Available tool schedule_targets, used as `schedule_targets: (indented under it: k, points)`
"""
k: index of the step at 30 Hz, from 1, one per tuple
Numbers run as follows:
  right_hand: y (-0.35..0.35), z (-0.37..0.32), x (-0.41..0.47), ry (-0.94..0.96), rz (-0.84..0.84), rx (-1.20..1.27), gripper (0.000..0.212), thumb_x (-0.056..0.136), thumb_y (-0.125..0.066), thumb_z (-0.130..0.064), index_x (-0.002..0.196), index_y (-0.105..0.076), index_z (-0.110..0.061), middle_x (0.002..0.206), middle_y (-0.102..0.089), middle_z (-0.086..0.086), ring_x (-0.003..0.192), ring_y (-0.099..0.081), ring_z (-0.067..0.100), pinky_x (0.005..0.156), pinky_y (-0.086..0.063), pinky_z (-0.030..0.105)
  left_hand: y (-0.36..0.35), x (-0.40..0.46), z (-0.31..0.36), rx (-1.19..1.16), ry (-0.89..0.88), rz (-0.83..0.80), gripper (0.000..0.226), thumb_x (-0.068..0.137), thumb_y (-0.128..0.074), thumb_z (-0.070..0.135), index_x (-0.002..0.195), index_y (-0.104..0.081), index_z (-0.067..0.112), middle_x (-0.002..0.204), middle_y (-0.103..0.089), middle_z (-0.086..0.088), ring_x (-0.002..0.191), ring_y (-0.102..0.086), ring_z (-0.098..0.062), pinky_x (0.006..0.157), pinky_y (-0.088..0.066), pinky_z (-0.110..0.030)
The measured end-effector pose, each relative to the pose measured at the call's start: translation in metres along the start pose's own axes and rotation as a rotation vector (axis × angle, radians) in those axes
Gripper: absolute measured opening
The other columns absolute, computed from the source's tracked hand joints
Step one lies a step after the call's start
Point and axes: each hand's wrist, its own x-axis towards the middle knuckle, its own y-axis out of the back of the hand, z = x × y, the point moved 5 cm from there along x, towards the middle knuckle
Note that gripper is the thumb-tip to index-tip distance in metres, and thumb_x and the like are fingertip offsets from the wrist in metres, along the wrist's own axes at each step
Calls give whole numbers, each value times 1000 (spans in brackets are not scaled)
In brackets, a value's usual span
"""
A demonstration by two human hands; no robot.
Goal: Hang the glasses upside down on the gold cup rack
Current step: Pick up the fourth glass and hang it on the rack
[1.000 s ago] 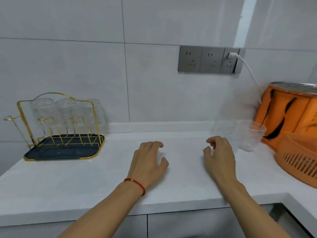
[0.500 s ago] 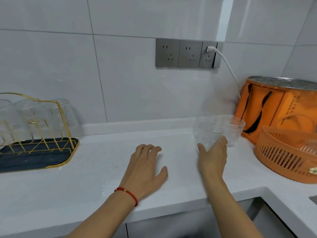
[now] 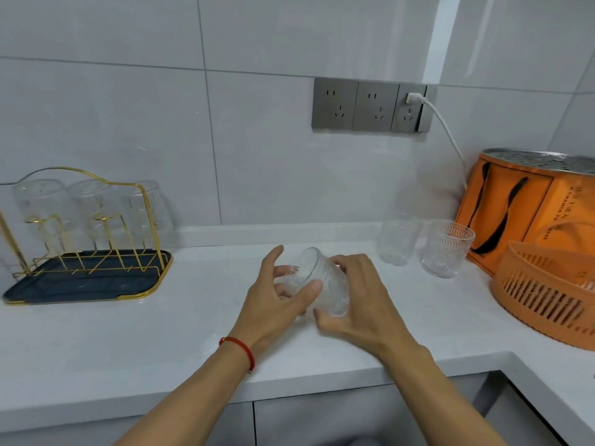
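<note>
A clear patterned glass lies tilted on its side above the white counter, held between both hands. My left hand grips its rim end with thumb and fingers. My right hand wraps its base end. Two more glasses stand upright at the back right: one by the wall and one beside the orange box. The gold cup rack with a dark tray stands at the far left, with three glasses hanging upside down on its back pegs.
An orange slatted basket and an orange box crowd the right end of the counter. A white cable runs down from the wall sockets. The counter edge is just below my wrists.
My right hand took a glass from the back right and carried it to the middle. My left hand lifted off the counter and closed on the glass, which is now tipped sideways.
</note>
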Motion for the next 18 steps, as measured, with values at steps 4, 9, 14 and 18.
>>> schedule_targets:
  k: [4, 9, 14, 18]
  points:
    - [-18, -25, 3, 35, 0, 170, 82, 75, -81, -50, 146, -50, -22, 129, -47, -3, 122, -52, 9, 93, -51, 20, 36, -8, 4, -222, 80, 138, 71, 63, -85, 52, 127, -62, 32, 113, -70, -10, 83, -78, -17, 75, -65, -39]
    - [-73, -64, 14, -449, -262, 898, 60, 90, -48, -76, 139, -50, -40, 115, -73, -2, 97, -76, 19, 87, -63, 32, 96, -20, 7, -449, 182, 233, 52, 84, -80, 32, 130, -63, 13, 113, -74, -17, 97, -75, -29, 79, -64, -45]
    - [-104, -109, 40, -456, -257, 1070, 39, 98, -65, -50, 131, -58, -32, 111, -80, 4, 87, -82, 25, 82, -64, 33, 168, -37, 5, -212, 214, 270, 50, 90, -64, 39, 136, -58, 20, 129, -66, -5, 107, -71, -26, 90, -62, -48]
    - [-97, -144, 73, -319, -148, 855, 45, 92, -73, -49, 132, -54, -46, 121, -68, 1, 83, -80, 18, 66, -55, 12, 243, -52, -5, 717, 68, 431, 48, 92, -56, 45, 134, -56, 22, 137, -60, 2, 125, -54, -21, 98, -49, -39]
